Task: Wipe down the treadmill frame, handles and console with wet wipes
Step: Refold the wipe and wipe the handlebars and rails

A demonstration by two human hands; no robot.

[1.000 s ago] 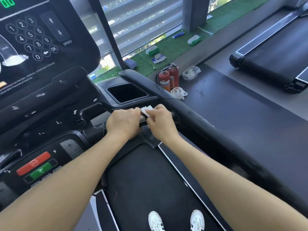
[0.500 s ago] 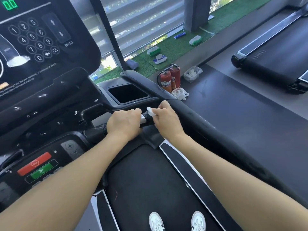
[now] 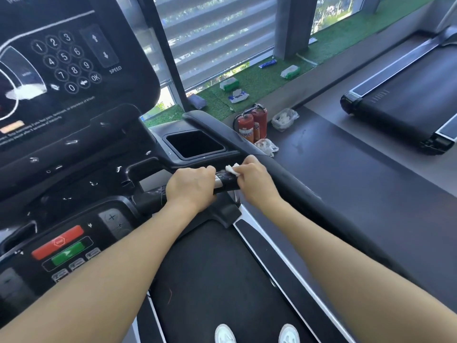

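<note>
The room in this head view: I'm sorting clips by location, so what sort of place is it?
Most likely a gym. The person stands on a treadmill with a keypad console, a second treadmill sits to the right, and two fire extinguishers stand by the window wall.

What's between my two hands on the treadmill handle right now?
In the head view, a short bare stretch of the handle, silver and black, separates the left hand from the right hand, which pinches the wipe.

Setting: gym floor. Evidence: treadmill console (image 3: 61,70) with speed keypad, second treadmill (image 3: 405,105) alongside, fire extinguishers (image 3: 252,125) by louvred window (image 3: 217,35).
</note>
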